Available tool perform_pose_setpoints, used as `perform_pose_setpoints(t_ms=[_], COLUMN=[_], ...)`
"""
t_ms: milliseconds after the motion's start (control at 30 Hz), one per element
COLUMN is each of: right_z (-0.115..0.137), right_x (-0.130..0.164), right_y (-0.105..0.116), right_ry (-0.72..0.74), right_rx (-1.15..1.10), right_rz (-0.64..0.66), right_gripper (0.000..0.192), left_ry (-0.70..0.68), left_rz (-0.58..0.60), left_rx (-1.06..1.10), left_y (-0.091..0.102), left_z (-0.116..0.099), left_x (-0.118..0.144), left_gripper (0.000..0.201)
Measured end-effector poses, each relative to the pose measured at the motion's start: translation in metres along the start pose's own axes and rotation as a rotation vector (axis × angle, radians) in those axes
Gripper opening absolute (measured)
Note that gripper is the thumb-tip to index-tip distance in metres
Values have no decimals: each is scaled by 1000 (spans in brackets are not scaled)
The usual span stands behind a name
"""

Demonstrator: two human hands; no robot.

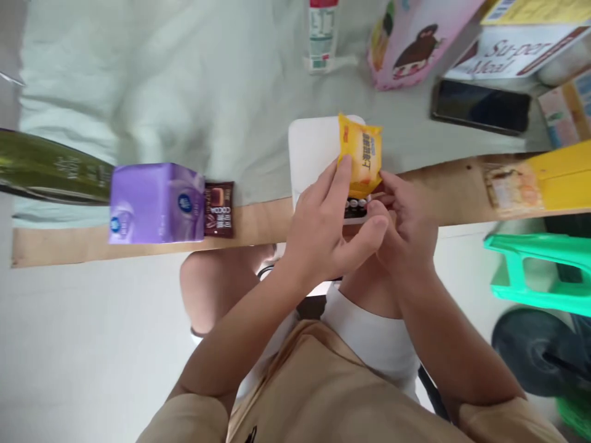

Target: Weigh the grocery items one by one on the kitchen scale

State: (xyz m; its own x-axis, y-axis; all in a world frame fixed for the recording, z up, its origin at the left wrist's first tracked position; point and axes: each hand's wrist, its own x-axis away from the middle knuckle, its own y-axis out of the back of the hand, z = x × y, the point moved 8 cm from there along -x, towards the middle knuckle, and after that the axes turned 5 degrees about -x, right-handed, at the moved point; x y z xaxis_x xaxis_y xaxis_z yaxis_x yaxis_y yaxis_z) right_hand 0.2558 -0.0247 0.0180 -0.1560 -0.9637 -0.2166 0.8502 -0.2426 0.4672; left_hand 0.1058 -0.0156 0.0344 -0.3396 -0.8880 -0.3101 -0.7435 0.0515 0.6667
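Observation:
A yellow snack packet (362,151) with dark printed characters stands tilted over a white kitchen scale (311,144). Round buttons on a dark strip show at the scale's near edge. My left hand (321,221) has its fingers stretched out, with the index fingertip against the packet's left side and the thumb held apart, pointing right. At the packet's lower right corner is my right hand (406,221), its fingers bent and closed on the edge. The left thumb overlaps part of the right hand, and the packet's underside is hidden.
Left along the wooden edge (263,221) stand a purple box (141,203), a brown cocoa packet (219,209) and a green package (55,166). Rightward are a phone (482,106), a pink bag (418,46) and a yellow package (561,178). A green stool (512,264) stands below.

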Motion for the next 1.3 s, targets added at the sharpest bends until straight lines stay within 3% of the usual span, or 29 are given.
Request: perform_pose_setpoints(t_ms=[100, 267, 467, 533, 633, 700, 767, 867, 967, 1100, 1300], right_z=[3, 0, 7, 7, 6, 9, 6, -14, -28, -23, -18], right_x=[-10, -19, -26, -33, -54, -71, -81, -82, -77, -71, -71], right_y=[-20, -29, -21, -13, 1, 4, 4, -2, -9, -6, -9], right_ry=[-54, -67, 60, 72, 100, 203, 297, 269, 197, 226, 282], right_rx=[14, 63, 106, 109, 37, -57, -124, -120, -31, -89, -297], right_rz=[-18, -67, -138, -165, -271, -353, -470, -616, -590, -594, -552], right_gripper=[45, 39, 39, 39, 34, 30, 27, 20, 21, 19, 15], left_ry=[-3, 74, 126, 67, -67, -63, 27, 116, 9, -58, 32], left_rz=[-2, 39, 32, -63, -307, -420, -454, -402, -408, -442, -176], left_rx=[-85, -174, -197, -163, -78, -4, 66, 115, 91, 85, 106], left_y=[16, 12, 20, 35, 68, 83, 88, 82, 81, 83, 64], left_z=[14, 20, 39, 51, 66, 79, 91, 96, 86, 84, 84], left_x=[0, 0, -2, -4, -1, 3, 6, 7, 5, 6, 5], left_gripper=[87, 96, 73, 66, 58, 51, 44, 37, 40, 45, 56])
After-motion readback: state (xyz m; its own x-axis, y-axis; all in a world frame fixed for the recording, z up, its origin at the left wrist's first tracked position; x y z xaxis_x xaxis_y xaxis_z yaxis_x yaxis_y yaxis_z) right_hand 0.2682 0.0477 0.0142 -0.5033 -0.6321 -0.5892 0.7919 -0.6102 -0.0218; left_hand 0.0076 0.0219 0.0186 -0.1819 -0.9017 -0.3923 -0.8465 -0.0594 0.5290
